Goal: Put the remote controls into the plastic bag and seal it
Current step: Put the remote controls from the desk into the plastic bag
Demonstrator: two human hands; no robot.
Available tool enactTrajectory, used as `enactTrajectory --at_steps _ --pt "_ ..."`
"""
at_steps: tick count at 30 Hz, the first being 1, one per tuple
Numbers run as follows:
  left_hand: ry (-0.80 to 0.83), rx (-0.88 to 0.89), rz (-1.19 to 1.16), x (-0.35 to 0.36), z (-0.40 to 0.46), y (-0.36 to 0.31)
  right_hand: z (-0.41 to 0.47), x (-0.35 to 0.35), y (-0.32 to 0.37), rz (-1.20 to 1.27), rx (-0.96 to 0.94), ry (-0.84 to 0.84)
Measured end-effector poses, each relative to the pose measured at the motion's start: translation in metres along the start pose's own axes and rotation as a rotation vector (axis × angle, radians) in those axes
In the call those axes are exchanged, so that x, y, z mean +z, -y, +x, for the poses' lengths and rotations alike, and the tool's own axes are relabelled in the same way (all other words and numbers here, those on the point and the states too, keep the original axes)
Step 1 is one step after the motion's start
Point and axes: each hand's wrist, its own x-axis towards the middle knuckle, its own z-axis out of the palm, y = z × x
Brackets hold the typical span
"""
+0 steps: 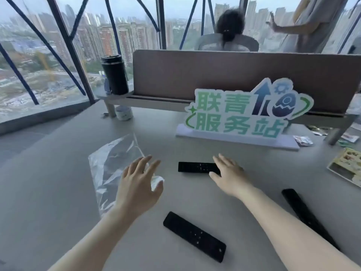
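A clear plastic bag (111, 165) lies flat on the grey table, left of centre. My left hand (139, 182) hovers over its right edge with fingers spread, holding nothing. Three black remote controls lie on the table. My right hand (228, 173) rests with fingers apart on the right end of the far remote (195, 167). A second remote (194, 236) lies between my forearms, angled. The third remote (304, 212) lies at the right, partly behind my right forearm.
A green and white sign (244, 114) on a white base stands behind the remotes. A brown desk divider (214, 75) backs the table, with a black tumbler (115, 75) on its shelf and a small white jar (124, 113) below. Snack packets and a tray (345, 167) lie right.
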Motion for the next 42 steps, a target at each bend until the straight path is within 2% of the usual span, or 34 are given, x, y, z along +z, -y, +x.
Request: enactTrajectory --at_steps 5,8,10,13,16,17,18,20,23,25,28,31,33,36,39,42 --pt "0.092 -0.114 0.084 0.003 -0.032 0.04 0.01 0.016 0.003 -0.037 0.096 -0.06" --pt "0.049 -0.124 0.105 -0.003 -0.039 0.057 -0.003 0.017 0.007 -0.162 0.097 -0.158" --pt "0.051 -0.136 0.148 -0.013 -0.04 0.063 -0.014 0.016 0.01 -0.13 0.094 -0.17" --pt "0.053 -0.097 0.159 -0.018 -0.036 0.058 -0.043 0.013 0.017 0.045 0.124 -0.123" --pt "0.058 -0.006 0.041 -0.022 -0.027 0.034 -0.091 -0.004 0.021 0.525 0.095 -0.13" --pt "0.058 0.029 0.026 -0.031 -0.029 0.019 -0.121 -0.018 0.024 0.694 0.079 -0.107" --pt "0.067 0.046 0.014 -0.028 -0.025 0.013 -0.136 -0.024 0.026 0.818 0.069 -0.013" --pt "0.054 0.044 -0.054 -0.026 -0.019 -0.002 -0.157 -0.036 0.032 0.856 0.052 0.188" --pt "0.041 0.062 -0.147 -0.026 -0.023 -0.026 -0.161 -0.032 0.044 0.812 0.054 0.317" --pt "0.021 0.089 -0.19 -0.03 -0.03 -0.045 -0.153 -0.025 0.057 0.82 0.087 0.299" --pt "-0.014 0.106 -0.232 -0.036 -0.037 -0.055 -0.137 -0.007 0.082 1.045 0.075 0.252" --pt "-0.057 0.056 -0.254 -0.044 -0.042 -0.051 -0.134 0.007 0.089 1.198 0.074 0.114" --pt "-0.079 0.021 -0.271 -0.049 -0.046 -0.047 -0.141 0.013 0.076 1.123 0.105 -0.031" --pt "-0.078 -0.027 -0.286 -0.051 -0.052 -0.042 -0.154 0.019 0.05 0.719 0.14 -0.199" --pt "-0.102 -0.047 -0.291 -0.052 -0.058 -0.039 -0.169 0.03 0.036 0.339 0.158 -0.083" --pt "-0.123 -0.059 -0.295 -0.053 -0.064 -0.042 -0.175 0.048 0.039 0.197 0.16 -0.012"
